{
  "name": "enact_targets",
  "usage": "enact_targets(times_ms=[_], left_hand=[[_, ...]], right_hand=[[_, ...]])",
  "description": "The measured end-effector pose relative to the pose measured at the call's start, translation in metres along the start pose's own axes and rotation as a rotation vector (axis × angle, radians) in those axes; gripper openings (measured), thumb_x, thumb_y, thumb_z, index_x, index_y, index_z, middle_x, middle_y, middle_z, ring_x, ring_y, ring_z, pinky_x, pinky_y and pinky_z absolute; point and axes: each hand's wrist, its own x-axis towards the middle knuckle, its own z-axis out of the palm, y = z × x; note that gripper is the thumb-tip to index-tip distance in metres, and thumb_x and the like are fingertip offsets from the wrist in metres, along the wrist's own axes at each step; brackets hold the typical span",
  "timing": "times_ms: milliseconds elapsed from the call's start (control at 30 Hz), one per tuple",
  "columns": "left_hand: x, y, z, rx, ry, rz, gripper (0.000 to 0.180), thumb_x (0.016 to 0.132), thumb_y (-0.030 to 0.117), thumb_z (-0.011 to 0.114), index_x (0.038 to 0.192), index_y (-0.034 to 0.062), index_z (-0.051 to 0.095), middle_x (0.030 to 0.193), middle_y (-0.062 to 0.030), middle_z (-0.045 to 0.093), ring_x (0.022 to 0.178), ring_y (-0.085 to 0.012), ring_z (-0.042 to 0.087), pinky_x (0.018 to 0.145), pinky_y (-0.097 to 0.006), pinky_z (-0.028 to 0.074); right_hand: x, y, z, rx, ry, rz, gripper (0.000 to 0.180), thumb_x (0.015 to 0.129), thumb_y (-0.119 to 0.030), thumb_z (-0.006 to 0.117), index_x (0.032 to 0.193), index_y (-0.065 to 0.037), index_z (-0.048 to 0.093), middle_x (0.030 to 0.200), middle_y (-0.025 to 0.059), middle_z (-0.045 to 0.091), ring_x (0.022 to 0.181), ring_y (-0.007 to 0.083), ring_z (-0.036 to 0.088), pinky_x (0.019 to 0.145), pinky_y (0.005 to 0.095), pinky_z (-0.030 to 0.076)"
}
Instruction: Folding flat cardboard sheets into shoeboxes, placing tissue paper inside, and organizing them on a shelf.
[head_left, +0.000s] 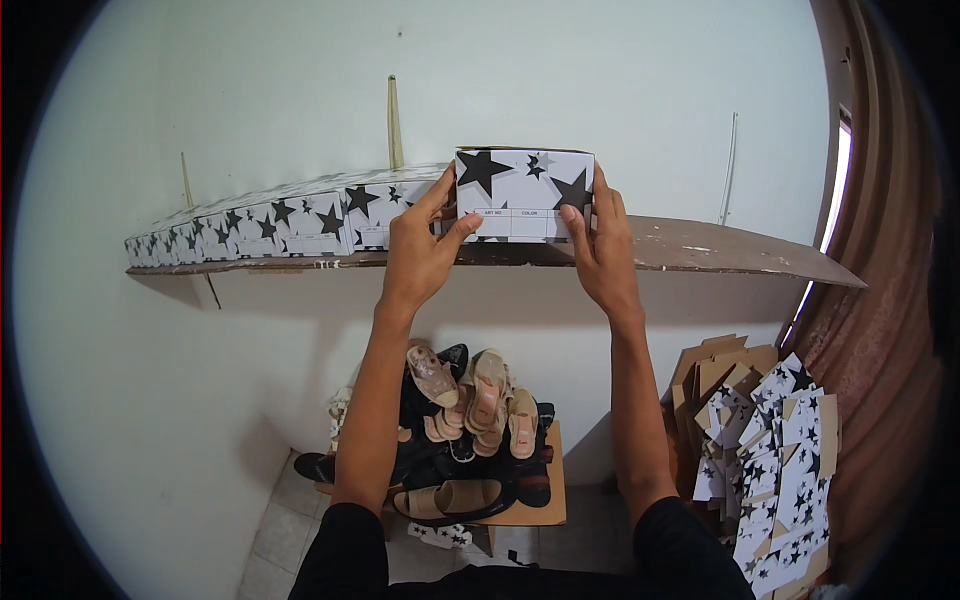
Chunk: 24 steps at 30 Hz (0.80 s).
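My fingers [578, 215] spread and press both ends of a star-printed shoebox [524, 195], which I see resting on the wooden wall shelf [720, 250] beside a row of matching boxes [290, 222]; left hand [425, 250], right hand [605, 250]. Below: sandal pile [470, 420], flat cartons [770, 450].

Both arms raised — left hand [420, 250] and right hand [603, 250] clasping.
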Motion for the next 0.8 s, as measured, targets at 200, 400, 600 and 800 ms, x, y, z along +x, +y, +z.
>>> enact_targets(times_ms=[200, 400, 600, 800], left_hand=[[-0.002, -0.013, -0.007, 0.037, -0.064, -0.087, 0.069, 0.089, 0.015, 0.077, 0.147, -0.0032, 0.046, 0.131, -0.0234, 0.065, 0.101, -0.0219, 0.068, 0.083, -0.034, 0.057], [-0.008, -0.024, -0.013, 0.234, -0.069, -0.004, 0.069, 0.085, 0.019, 0.082, 0.142, -0.0056, 0.052, 0.119, -0.0196, 0.068, 0.088, -0.0207, 0.064, 0.069, -0.031, 0.058], [-0.013, -0.035, -0.012, 0.299, -0.026, 0.014, 0.067, 0.082, 0.022, 0.082, 0.138, -0.0042, 0.056, 0.11, -0.0188, 0.066, 0.092, -0.0325, 0.067, 0.085, -0.04, 0.054], [-0.033, -0.045, -0.001, 0.428, 0.238, 0.247, 0.061, 0.083, 0.017, 0.082, 0.137, 0.002, 0.058, 0.128, -0.0134, 0.061, 0.115, -0.0297, 0.058, 0.099, -0.043, 0.047]], right_hand=[[-0.006, 0.003, 0.017, -0.018, -0.009, 0.051, 0.064, 0.105, -0.029, 0.055, 0.158, -0.004, 0.028, 0.117, 0.0199, 0.056, 0.097, 0.0289, 0.061, 0.088, 0.0414, 0.05], [-0.015, -0.001, 0.028, -0.038, -0.026, 0.087, 0.062, 0.104, -0.025, 0.056, 0.157, -0.002, 0.031, 0.117, 0.0213, 0.058, 0.099, 0.031, 0.061, 0.088, 0.042, 0.05], [-0.016, 0.006, 0.041, 0.029, -0.044, 0.126, 0.063, 0.103, -0.024, 0.058, 0.154, 0.001, 0.032, 0.123, 0.0242, 0.058, 0.11, 0.036, 0.062, 0.093, 0.0444, 0.05], [-0.028, 0.0, 0.046, 0.045, 0.075, 0.053, 0.061, 0.097, -0.014, 0.067, 0.15, -0.003, 0.039, 0.133, 0.0232, 0.05, 0.119, 0.0391, 0.058, 0.09, 0.0431, 0.054]])
